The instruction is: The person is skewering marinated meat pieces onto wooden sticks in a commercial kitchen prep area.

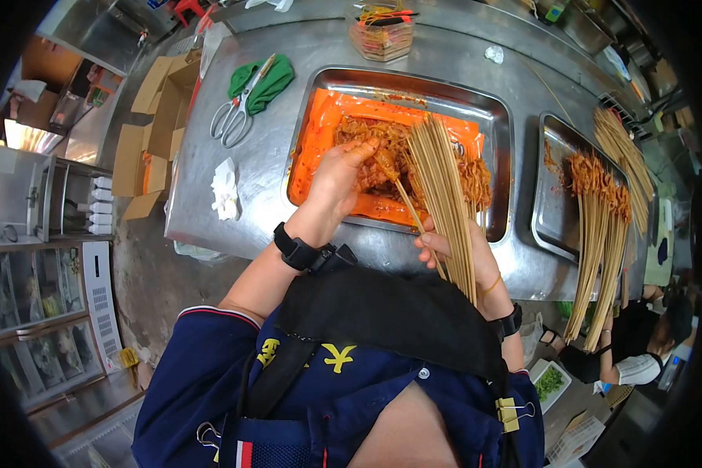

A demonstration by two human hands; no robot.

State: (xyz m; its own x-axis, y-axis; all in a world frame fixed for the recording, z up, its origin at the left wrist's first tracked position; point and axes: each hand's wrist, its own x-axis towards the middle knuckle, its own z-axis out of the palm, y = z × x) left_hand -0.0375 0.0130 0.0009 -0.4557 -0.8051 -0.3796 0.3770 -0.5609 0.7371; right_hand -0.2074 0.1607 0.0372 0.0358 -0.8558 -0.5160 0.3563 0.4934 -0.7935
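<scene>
My left hand pinches a piece of red marinated meat at the tip of a single bamboo skewer. With its fingers closed, my right hand grips a thick bundle of bamboo skewers and the lower part of that single skewer. Both hands are over the near side of a deep metal tray. Inside it, a pile of the same marinated meat lies on an orange plastic sheet. The bundle covers part of the pile, and its upper ends point away from me.
To the right, a smaller tray holds loaded skewers that overhang the table edge. More bamboo skewers lie behind. Scissors, a green cloth and crumpled tissue are on the left. A clear container stands at the back. Another person crouches lower right.
</scene>
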